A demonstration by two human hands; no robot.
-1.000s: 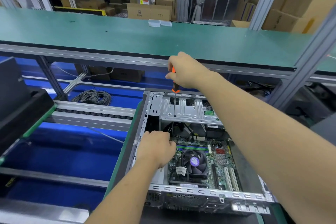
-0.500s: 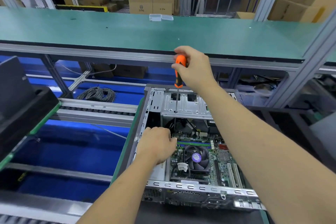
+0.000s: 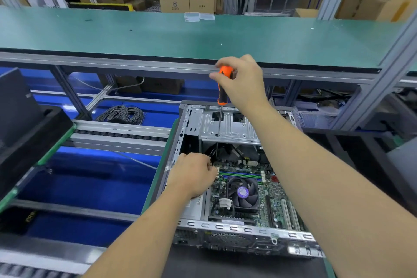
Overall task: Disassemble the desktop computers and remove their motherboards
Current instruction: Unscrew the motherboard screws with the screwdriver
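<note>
Here the right hand [image 3: 242,81] grips the orange-and-black-handled screwdriver [image 3: 223,88] upright, its thin steel shaft running down past the silver drive cage [image 3: 228,128] toward the far corner of the green motherboard [image 3: 255,196], which lies flat inside the open grey metal computer case [image 3: 225,230] on the dark counter. The left hand [image 3: 194,176] curls at that board corner, though whether it pinches anything cannot be told. Probably best to keep the shaft plumb, press down firmly, and turn slowly so the tip stays seated.
</note>
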